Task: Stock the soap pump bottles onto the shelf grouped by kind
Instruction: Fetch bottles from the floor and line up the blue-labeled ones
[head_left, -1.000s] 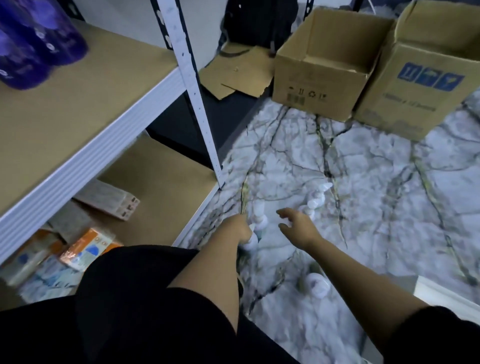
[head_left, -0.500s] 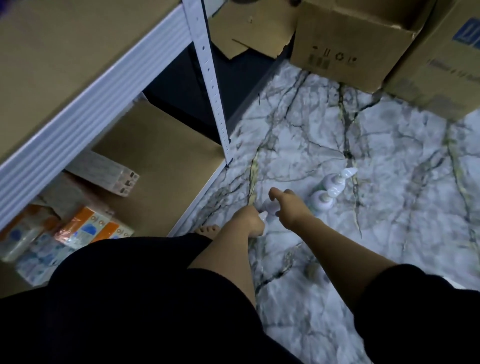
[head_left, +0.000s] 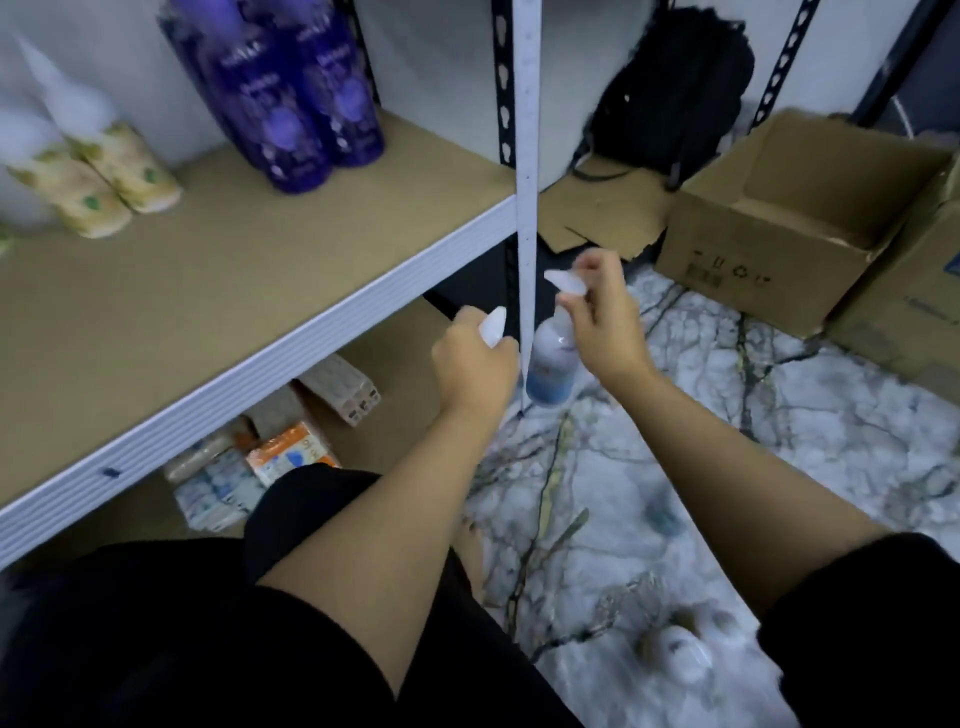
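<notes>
My right hand (head_left: 605, 325) grips a white pump bottle (head_left: 551, 364) by its neck, body hanging below my fingers. My left hand (head_left: 475, 364) is clenched round a second bottle's pump head (head_left: 493, 326). Shelf (head_left: 260, 291) lies left of both hands.

Both hands (head_left: 475, 358) (head_left: 605, 317) raised, fingers curled.

The shelf board (head_left: 291, 270) lies bare across its near and right part, with purple bottles (head_left: 296, 93) at the far edge, cream bottles (head_left: 93, 171) far left, and the white upright post (head_left: 527, 156) barring its right corner.
</notes>
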